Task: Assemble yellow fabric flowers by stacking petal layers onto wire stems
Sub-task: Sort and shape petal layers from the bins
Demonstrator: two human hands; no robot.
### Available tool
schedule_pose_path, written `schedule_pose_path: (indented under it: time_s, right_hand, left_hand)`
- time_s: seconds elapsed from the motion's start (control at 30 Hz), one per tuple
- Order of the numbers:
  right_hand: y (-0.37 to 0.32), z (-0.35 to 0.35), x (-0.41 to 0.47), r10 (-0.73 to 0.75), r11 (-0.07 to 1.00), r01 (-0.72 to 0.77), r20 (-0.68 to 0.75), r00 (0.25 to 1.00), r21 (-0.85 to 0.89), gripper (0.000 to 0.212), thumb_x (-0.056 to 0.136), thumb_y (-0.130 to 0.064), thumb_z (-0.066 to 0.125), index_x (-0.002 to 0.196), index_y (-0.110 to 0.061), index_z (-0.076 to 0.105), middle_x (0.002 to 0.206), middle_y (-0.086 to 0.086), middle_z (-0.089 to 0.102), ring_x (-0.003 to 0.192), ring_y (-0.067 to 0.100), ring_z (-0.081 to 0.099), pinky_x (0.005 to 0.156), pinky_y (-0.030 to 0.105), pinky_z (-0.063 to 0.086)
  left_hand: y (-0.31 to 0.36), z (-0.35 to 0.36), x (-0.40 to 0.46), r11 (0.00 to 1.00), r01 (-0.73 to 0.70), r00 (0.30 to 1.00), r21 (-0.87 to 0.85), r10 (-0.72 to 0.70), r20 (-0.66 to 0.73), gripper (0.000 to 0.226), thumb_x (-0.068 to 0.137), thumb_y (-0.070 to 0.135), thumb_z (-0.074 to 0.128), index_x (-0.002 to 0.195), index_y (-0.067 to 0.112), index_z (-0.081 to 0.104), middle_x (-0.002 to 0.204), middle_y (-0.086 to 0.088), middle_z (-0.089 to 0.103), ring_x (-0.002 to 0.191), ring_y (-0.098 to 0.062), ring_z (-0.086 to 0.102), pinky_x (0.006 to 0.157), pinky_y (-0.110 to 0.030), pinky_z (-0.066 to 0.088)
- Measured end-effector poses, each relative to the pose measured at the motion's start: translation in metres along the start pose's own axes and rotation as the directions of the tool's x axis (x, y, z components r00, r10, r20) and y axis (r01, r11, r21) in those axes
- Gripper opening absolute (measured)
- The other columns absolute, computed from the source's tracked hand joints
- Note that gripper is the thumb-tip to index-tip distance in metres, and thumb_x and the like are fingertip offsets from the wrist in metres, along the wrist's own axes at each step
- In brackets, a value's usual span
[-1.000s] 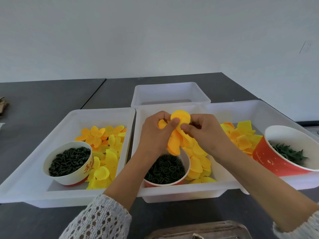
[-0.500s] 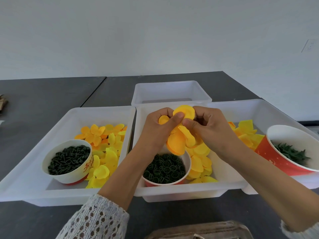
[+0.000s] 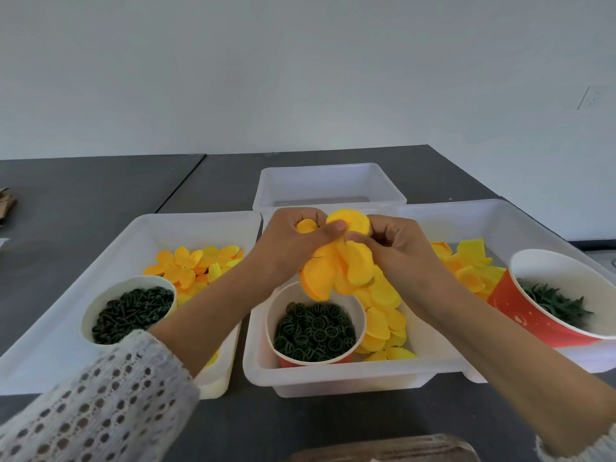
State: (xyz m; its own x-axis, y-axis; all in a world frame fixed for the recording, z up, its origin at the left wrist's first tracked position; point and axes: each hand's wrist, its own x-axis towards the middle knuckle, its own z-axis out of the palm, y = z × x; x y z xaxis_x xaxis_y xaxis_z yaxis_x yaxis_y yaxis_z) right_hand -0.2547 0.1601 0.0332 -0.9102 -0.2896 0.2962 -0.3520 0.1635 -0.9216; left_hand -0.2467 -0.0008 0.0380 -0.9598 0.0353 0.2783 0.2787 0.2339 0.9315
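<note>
Change: since the picture 1 second back, both hands have risen a little above the ring cup, and the petal cluster has come up with them; the hands sit closer together now.
Left hand: the left hand pinches the upper part of the petal cluster, thumb laid across the front, fingers curled behind; a small orange petal shows above the thumb.
Right hand: the right hand holds the same cluster from the other side, fingertips meeting the left thumb at the cluster's centre, fingers curled in.
Task thing: the petal cluster hangs in the air directly above the far rim of the ring cup, 1 petal standing up above the pinch, the larger petals drooping down toward the cup.
Key relation: the pinch point is at the cluster's top centre, so its long axis runs down and toward the person; both hands are equally near it, one on each side.
Stem: no wire stem can be made out; it may be hidden inside the fingers.
Supplies: loose petals lie just right of the ring cup in the same white tray.
Judgement: the layers look part-stacked; the next move probably calls for keeping the centre holes aligned.
</note>
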Motion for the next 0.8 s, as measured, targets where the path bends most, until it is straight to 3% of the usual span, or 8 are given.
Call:
schedule_pose_path:
  time_s: [0.1, 0.2, 0.33, 0.47, 0.57, 0.8]
  right_hand:
    - [-0.001, 0.009, 0.006, 0.024, 0.995, -0.018, 0.06, 0.998, -0.094, 0.035, 0.091, -0.021, 0.062, 0.085, 0.013, 0.062, 0.084, 0.036, 0.06, 0.068, 0.023, 0.049, 0.065, 0.047, 0.049]
    - [-0.001, 0.014, 0.009, 0.034, 0.987, -0.028, 0.04, 0.999, -0.158, 0.028, 0.091, -0.021, 0.061, 0.074, 0.0, 0.065, 0.076, 0.028, 0.058, 0.061, 0.017, 0.046, 0.061, 0.031, 0.041]
    - [0.0, 0.015, 0.013, 0.089, 0.985, -0.084, 0.026, 0.996, -0.153, 0.016, 0.09, -0.016, 0.063, 0.082, -0.006, 0.072, 0.068, 0.012, 0.06, 0.06, 0.012, 0.048, 0.061, 0.025, 0.043]
    - [0.002, 0.011, 0.018, 0.11, 0.987, -0.114, -0.035, 0.993, -0.11, 0.019, 0.09, -0.017, 0.064, 0.072, -0.014, 0.068, 0.061, 0.0, 0.059, 0.054, 0.007, 0.05, 0.054, 0.017, 0.045]
    - [0.005, 0.008, 0.017, 0.088, 0.986, -0.095, -0.056, 0.995, -0.137, 0.026, 0.09, -0.016, 0.064, 0.064, -0.016, 0.061, 0.059, 0.005, 0.052, 0.056, 0.014, 0.045, 0.054, 0.022, 0.04]
    - [0.012, 0.002, 0.014, 0.052, 0.992, -0.06, -0.078, 0.996, -0.107, 0.038, 0.088, -0.018, 0.066, 0.053, -0.021, 0.052, 0.048, -0.008, 0.041, 0.05, 0.01, 0.037, 0.055, 0.027, 0.036]
  left_hand:
    - [-0.008, -0.015, -0.001, 0.999, 0.022, 1.0, 0.03, -0.022, 0.013, 0.03, 0.09, 0.019, 0.066, 0.063, 0.01, 0.056, 0.049, 0.012, 0.052, 0.046, 0.0, 0.048, 0.047, -0.013, 0.04]
    - [-0.023, -0.021, -0.003, 0.999, 0.026, 0.998, 0.038, -0.023, -0.059, 0.029, 0.089, 0.018, 0.068, 0.064, 0.007, 0.057, 0.05, 0.009, 0.05, 0.046, -0.004, 0.045, 0.048, -0.016, 0.039]
    - [-0.034, -0.016, -0.001, 1.0, 0.023, 0.99, -0.002, -0.023, -0.141, 0.031, 0.088, 0.016, 0.069, 0.06, 0.014, 0.056, 0.047, 0.012, 0.049, 0.045, -0.003, 0.044, 0.046, -0.015, 0.038]
    - [-0.035, -0.003, 0.003, 0.997, 0.048, 0.988, -0.058, -0.055, -0.141, 0.028, 0.09, 0.016, 0.068, 0.064, 0.011, 0.057, 0.052, 0.004, 0.052, 0.047, -0.005, 0.048, 0.047, -0.018, 0.041]
    - [-0.035, 0.002, 0.005, 0.996, 0.05, 0.992, -0.076, -0.058, -0.113, 0.028, 0.091, 0.016, 0.066, 0.066, 0.008, 0.056, 0.053, 0.001, 0.051, 0.047, -0.004, 0.047, 0.047, -0.017, 0.04]
    - [-0.032, 0.011, 0.003, 0.991, 0.066, 0.996, -0.117, -0.072, -0.047, 0.024, 0.093, 0.017, 0.062, 0.077, -0.001, 0.062, 0.053, 0.001, 0.053, 0.045, -0.002, 0.047, 0.047, -0.015, 0.04]
